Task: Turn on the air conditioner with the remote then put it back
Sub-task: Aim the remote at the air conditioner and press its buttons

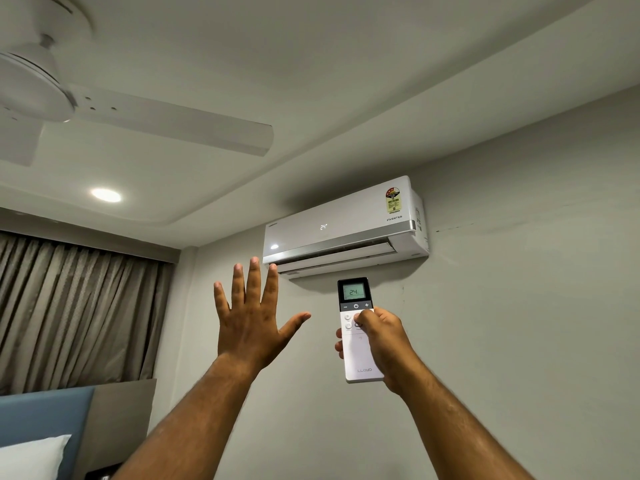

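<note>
A white air conditioner [341,225] hangs high on the wall, its front panel lit with "24" and its lower flap partly open. My right hand [382,341] grips a white remote [356,355] held upright just below the unit, thumb resting on the buttons under the dark top section. The remote's screen also reads 24. My left hand [252,317] is raised to the left of the remote, palm toward the unit, fingers spread and holding nothing.
A white ceiling fan [104,112] is overhead at the upper left, with a lit ceiling light [106,195] beyond it. Brown curtains [76,306] cover the left wall. A blue headboard [41,417] and a white pillow [31,459] sit at the lower left.
</note>
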Demonstrator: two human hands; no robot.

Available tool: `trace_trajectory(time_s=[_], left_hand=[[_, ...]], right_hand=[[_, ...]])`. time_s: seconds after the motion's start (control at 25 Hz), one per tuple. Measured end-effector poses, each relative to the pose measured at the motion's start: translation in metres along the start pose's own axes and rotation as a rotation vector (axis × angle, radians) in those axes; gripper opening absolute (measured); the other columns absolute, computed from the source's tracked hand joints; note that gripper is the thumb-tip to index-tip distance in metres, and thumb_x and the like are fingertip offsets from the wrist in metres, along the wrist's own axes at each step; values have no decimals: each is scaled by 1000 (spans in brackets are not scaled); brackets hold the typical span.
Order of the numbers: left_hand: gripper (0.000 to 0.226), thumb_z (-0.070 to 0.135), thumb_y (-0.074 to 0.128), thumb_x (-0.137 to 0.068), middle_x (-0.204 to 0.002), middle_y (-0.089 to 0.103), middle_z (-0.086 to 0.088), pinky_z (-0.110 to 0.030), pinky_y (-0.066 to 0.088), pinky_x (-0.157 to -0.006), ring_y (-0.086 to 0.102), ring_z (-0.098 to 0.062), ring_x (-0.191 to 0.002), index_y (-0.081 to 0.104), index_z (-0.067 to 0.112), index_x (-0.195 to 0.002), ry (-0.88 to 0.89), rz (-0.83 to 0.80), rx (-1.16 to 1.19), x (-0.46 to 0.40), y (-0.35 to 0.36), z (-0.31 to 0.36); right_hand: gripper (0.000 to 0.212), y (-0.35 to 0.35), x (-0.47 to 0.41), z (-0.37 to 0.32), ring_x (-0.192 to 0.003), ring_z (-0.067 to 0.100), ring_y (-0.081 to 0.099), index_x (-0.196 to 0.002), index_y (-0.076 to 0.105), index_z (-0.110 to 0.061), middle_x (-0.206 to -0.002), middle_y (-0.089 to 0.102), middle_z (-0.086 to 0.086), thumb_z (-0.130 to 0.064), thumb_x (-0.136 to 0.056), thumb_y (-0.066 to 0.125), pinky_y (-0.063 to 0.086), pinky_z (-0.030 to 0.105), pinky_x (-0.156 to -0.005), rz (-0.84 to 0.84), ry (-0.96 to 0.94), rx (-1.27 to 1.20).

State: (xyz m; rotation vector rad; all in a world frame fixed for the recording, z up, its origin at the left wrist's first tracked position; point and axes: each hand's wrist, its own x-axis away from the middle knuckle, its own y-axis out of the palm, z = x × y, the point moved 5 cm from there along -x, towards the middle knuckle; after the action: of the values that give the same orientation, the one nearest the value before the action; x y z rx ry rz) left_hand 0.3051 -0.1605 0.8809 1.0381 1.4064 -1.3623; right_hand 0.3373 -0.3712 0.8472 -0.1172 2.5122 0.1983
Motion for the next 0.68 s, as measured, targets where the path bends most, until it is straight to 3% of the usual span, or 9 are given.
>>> trace_trajectory(time_s=[0.68], left_hand=[[99, 87, -2, -67, -155, -16, -7, -60, -8, -112, -12, -32, -145, -13, 26, -145, -8, -4, -11, 3, 14, -8]], right_hand=[[15, 6, -6, 9, -57, 26, 73, -97, 60, -10, -78, 75, 16, -15, -95, 46, 59, 32, -51, 0, 1, 6]])
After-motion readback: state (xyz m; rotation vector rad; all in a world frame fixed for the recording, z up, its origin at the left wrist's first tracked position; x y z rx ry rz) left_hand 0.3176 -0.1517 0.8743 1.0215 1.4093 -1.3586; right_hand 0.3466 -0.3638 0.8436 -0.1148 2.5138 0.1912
